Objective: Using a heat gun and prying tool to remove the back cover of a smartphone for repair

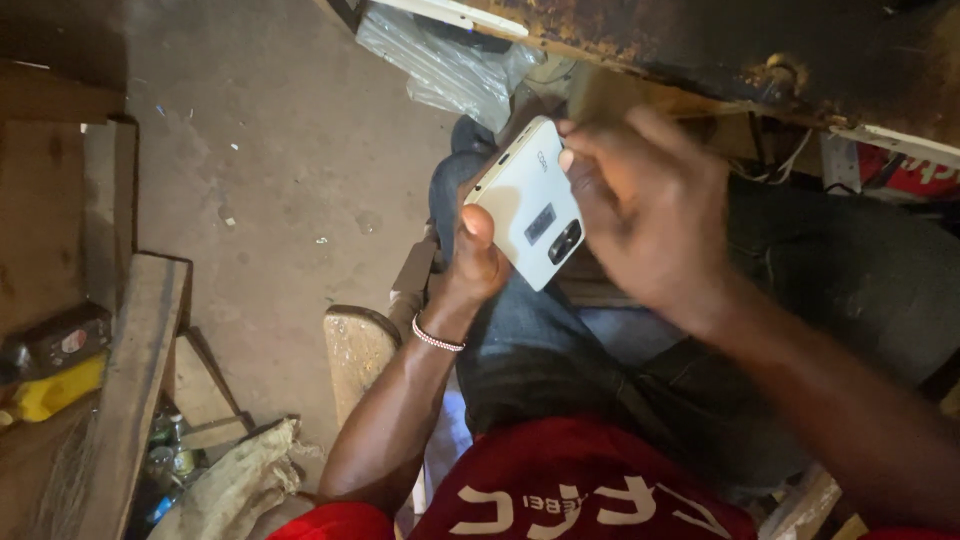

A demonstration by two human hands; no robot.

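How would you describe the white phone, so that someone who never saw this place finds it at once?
Start from the person's lap in dark jeans, below the rusty metal edge. There the left hand, with a beaded bracelet at the wrist, holds the white phone while the right hand touches its upper end. It is the only bright, flat rectangle there, back up, with a dark camera block.

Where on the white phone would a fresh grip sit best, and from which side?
Probably across the long edges of the phone, from the lower left where the left hand already holds it. It is thin and flat, back up, and the right hand covers the upper right end.
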